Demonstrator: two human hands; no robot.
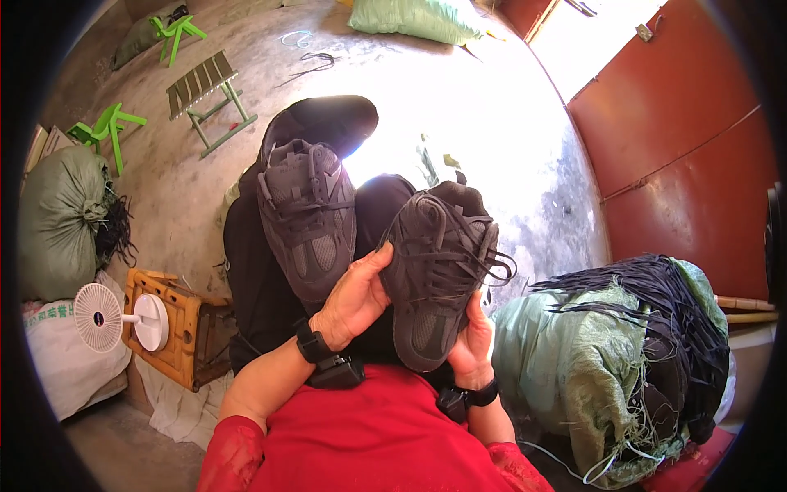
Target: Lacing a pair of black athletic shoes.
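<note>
Both hands are clamped on one dark laced shoe (438, 275) held above the lap: left hand (354, 299) along its inner side, right hand (471, 344) under its toe. A second matching shoe (307, 217) is laid on the left knee, beside a green sack (590, 361) of black laces (656, 287).

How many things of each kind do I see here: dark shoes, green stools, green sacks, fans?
Dark shoes: 2, one on the lap, one in both hands
Green stools: 3
Green sacks: 3
Fans: 1
Total: 9
</note>
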